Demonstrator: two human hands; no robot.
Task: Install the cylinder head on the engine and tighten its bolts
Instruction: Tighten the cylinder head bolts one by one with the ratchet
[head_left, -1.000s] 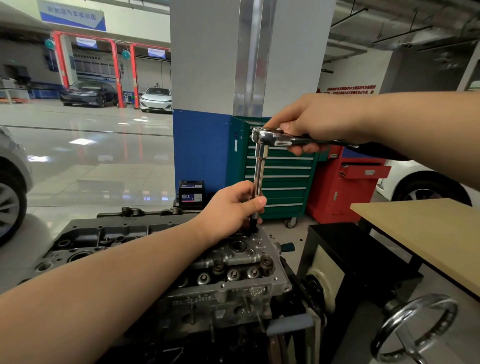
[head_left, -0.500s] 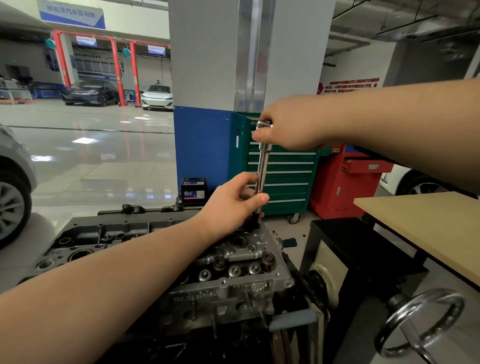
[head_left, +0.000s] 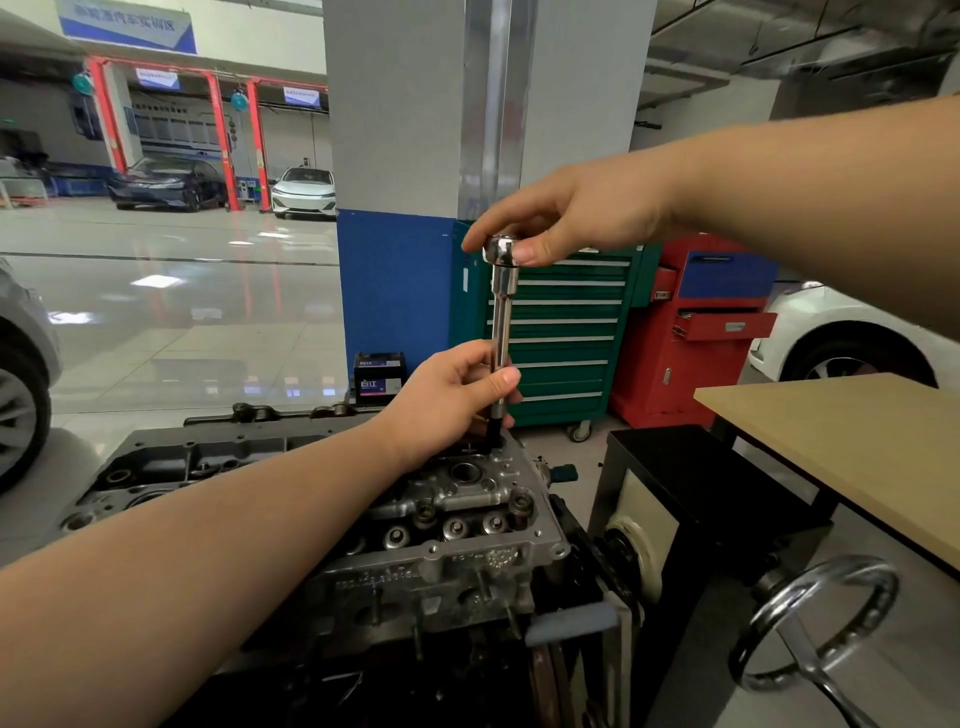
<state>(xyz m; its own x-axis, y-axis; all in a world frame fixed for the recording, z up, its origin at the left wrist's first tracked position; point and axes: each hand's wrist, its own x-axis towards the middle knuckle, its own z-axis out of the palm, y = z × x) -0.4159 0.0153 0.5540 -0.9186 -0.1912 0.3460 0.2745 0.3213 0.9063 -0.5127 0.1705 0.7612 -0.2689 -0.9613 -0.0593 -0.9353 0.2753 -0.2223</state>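
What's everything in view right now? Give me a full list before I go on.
cylinder head: one, silver-grey, on the engine, centre low
ratchet with extension: one, chrome, upright over the head's far corner
tool cabinet, green: one, behind the ratchet
tool cabinet, red: one, right of the green one, drawers ajar
battery: one, black, on the floor by the pillar
table: one, tan top, right
handwheel: one, chrome, lower right
cars: two parked far left, parts of two more at the edges
left hand: grips the extension low
right hand: fingertips pinch the ratchet's top
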